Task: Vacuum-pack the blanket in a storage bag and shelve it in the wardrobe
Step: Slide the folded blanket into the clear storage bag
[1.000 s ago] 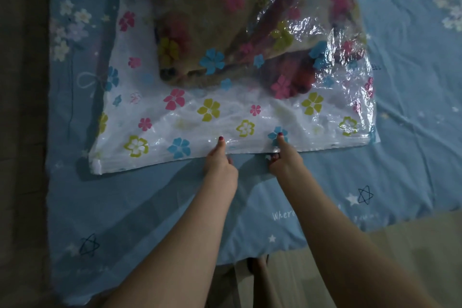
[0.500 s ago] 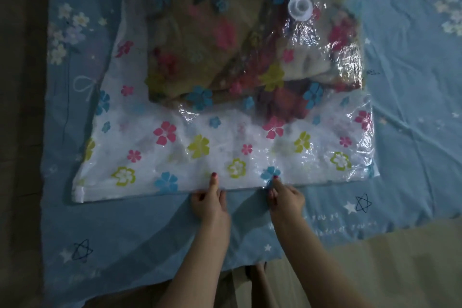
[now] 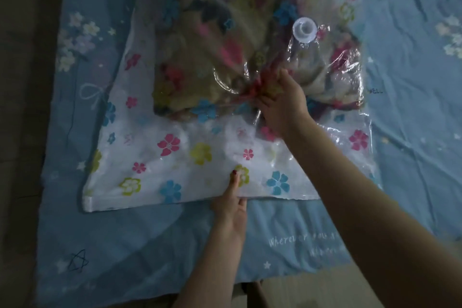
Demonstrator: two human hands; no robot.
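Observation:
A clear storage bag (image 3: 175, 157) printed with coloured flowers lies flat on the bed. The folded floral blanket (image 3: 200, 57) fills its far part, and a white round valve (image 3: 304, 30) sits on top to the right. My left hand (image 3: 231, 205) pinches the bag's near edge, thumb on top and fingers tucked beneath. Over the blanket's near end, my right hand (image 3: 282, 105) is closed on the plastic film, which bunches and wrinkles around the fingers. The bag's far end is out of view.
The bag rests on a blue bedsheet (image 3: 125, 245) with stars, flowers and white lettering. The bed's near edge runs along the bottom, with pale floor (image 3: 312, 290) beyond it. A dark strip (image 3: 20, 132) borders the bed on the left.
My right hand left the bag's near edge and reached up onto the blanket, grabbing the film there. The left hand stayed on the edge. The view shifted so the bag sits lower.

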